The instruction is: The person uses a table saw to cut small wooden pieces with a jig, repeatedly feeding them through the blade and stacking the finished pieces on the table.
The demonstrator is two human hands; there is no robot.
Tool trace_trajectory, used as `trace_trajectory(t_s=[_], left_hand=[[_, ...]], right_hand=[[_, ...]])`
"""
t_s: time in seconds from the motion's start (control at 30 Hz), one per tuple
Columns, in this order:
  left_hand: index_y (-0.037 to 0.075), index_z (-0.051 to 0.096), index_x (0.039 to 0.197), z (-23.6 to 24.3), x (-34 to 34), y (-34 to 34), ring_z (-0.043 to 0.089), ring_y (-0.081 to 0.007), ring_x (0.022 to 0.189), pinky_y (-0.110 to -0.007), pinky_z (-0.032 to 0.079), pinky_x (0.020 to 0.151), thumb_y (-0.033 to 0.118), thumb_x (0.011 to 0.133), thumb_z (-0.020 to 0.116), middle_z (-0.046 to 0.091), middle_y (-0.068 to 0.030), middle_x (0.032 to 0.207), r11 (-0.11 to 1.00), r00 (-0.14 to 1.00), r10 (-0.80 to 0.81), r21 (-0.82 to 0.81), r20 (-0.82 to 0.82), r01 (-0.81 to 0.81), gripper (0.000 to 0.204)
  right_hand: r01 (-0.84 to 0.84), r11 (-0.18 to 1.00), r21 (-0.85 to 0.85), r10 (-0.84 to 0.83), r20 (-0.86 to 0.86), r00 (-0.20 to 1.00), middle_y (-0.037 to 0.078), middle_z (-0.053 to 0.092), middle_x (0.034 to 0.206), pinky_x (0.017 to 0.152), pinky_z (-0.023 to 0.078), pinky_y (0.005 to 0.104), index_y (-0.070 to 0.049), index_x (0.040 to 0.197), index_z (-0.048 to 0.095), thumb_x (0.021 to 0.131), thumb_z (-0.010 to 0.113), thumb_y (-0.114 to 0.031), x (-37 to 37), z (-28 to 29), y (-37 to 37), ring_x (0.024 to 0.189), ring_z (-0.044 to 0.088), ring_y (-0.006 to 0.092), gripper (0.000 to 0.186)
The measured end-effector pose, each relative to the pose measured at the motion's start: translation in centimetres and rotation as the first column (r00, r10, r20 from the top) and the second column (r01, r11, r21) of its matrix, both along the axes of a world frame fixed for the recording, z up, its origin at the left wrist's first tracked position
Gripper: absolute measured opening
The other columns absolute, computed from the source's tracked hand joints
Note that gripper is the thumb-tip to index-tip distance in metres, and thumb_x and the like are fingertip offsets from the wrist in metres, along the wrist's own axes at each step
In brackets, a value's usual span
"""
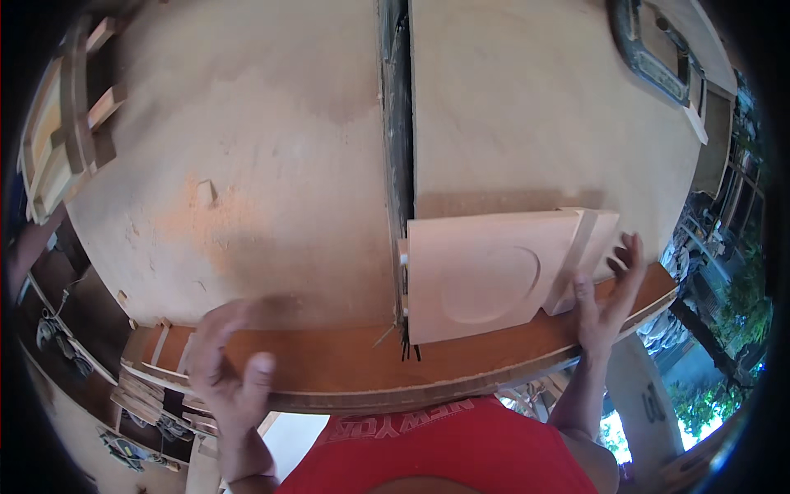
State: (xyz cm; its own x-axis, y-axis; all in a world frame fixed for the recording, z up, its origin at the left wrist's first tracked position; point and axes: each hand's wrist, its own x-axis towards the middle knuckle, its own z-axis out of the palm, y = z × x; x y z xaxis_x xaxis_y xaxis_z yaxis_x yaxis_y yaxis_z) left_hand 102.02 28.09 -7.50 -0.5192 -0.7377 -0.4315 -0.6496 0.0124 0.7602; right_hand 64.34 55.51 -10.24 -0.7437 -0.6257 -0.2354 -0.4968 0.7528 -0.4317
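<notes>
A pale wooden panel (477, 280) with a shallow curved recess lies at the front right of the bench, its left end beside the dark gap. Near its right end a wooden strip (578, 247) crosses it. My right hand (609, 300) is just beyond that end, fingers spread and empty; whether the thumb touches the wood I cannot tell. Over the front edge at the left, my left hand (233, 362) is raised with thumb and fingers apart, holding nothing. Its fingertips are slightly blurred.
A long dark gap (400, 123) splits the pale bench top (280, 107). Orange sawdust (193, 218) surrounds a small wood block (206, 193). A reddish-brown board (354, 358) runs along the front. Wooden frame pieces (62, 156) stand far left; a dark-framed tool (654, 49) lies far right.
</notes>
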Motion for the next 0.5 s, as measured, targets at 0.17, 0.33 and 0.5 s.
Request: trace_trajectory(t_s=[0.17, 0.33, 0.5], left_hand=[[-0.005, 0.066, 0.134, -4.9, -7.5, -0.4, 0.075, -0.0308, 0.119, -0.041, 0.060, 0.098, 0.026, 0.088, 0.090, 0.075, -0.0236, 0.125, 0.873, 0.948, -0.230, 0.384, -0.221, 0.302, 0.061], [-0.007, 0.064, 0.130, -8.1, -10.2, 2.0, 0.081, -0.0231, 0.092, -0.032, 0.065, 0.080, 0.013, 0.089, 0.088, 0.080, -0.0172, 0.107, 0.786, 0.967, -0.049, 0.587, -0.248, 0.191, 0.051], [-0.006, 0.065, 0.125, -7.7, -10.5, 1.6, 0.082, -0.0199, 0.082, -0.029, 0.066, 0.072, 0.007, 0.091, 0.085, 0.083, -0.0119, 0.094, 0.830, 0.970, -0.076, 0.524, -0.231, 0.190, 0.041]], right_hand=[[0.190, 0.981, 0.033, -0.191, 0.333, 0.924, 0.026, 0.041, 0.163, 0.123, 0.038, 0.0524, -0.001, 0.168, 0.022, 0.092, 0.082, -0.010, 0.5, -0.8, -1.0, 0.153, 0.042, 0.0404, 0.097], [0.207, 0.978, -0.023, -0.182, 0.392, 0.902, 0.031, 0.041, 0.161, 0.120, 0.041, 0.0516, -0.002, 0.169, 0.018, 0.093, 0.082, -0.010, 0.5, -1.2, -0.8, 0.148, 0.047, 0.0397, 0.099], [0.194, 0.981, -0.008, -0.176, 0.388, 0.905, 0.031, 0.043, 0.160, 0.119, 0.042, 0.0505, -0.001, 0.168, 0.019, 0.091, 0.085, -0.013, 0.5, -1.0, -0.9, 0.147, 0.047, 0.0391, 0.102]])
